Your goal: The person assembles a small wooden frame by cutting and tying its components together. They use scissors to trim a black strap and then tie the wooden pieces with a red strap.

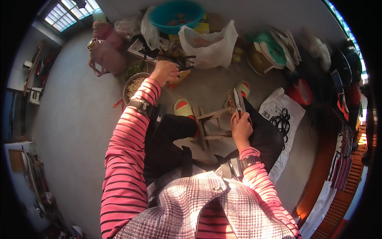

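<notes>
My right hand [241, 127] grips a pair of scissors [238, 101] by the handles, blades pointing away from me, above a low wooden stool frame [215, 115] between my legs. Farther off to the left, my left hand [165, 73] has its fingers curled beside a yellow and red packet [181, 76]. Whatever lies within those fingers is too small to make out. Under my left wrist stands a bowl [126, 89] of pale chopped food. Green leaves [134, 70] fill a container just behind it.
A white plastic bag [211, 49] and a teal basin [177, 18] stand at the back. Pinkish jugs [107, 55] are at the back left. To the right are a pot [258, 59], a red bucket [300, 91] and a white sack [292, 105] with black cord [281, 121].
</notes>
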